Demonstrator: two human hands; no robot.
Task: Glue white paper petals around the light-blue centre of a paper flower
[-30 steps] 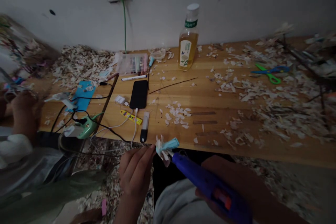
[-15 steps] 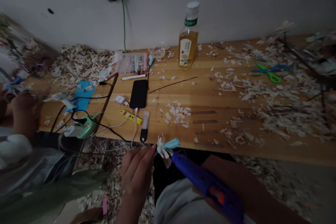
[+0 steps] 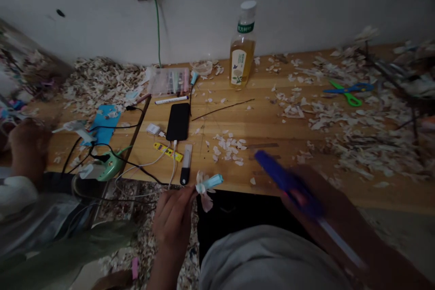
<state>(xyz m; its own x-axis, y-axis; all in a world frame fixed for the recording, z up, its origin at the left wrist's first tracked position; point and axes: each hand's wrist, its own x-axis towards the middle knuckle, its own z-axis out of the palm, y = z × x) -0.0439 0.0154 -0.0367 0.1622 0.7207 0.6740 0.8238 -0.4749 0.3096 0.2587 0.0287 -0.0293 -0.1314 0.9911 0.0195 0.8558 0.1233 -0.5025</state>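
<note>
My left hand (image 3: 173, 222) is pinched closed on a small light-blue stick with pale petals (image 3: 206, 186), held just off the front edge of the wooden table (image 3: 272, 122). My right hand (image 3: 326, 208) grips a blue glue gun (image 3: 287, 181), smeared by motion, its nozzle raised over the table edge and apart from the petal piece. A little heap of pale petals (image 3: 227, 147) lies on the table just beyond.
A black phone (image 3: 179, 121) on a cable, a marker (image 3: 171, 99), a utility knife (image 3: 186, 163), a yellow drink bottle (image 3: 242, 50), green-blue scissors (image 3: 346, 92) and a green glue gun (image 3: 110, 165) lie about. Petal scraps cover both ends. Another person's hand (image 3: 25, 145) is at left.
My right hand has swung the blue glue gun up and to the right, away from the petal piece. My left hand and the piece shifted slightly left.
</note>
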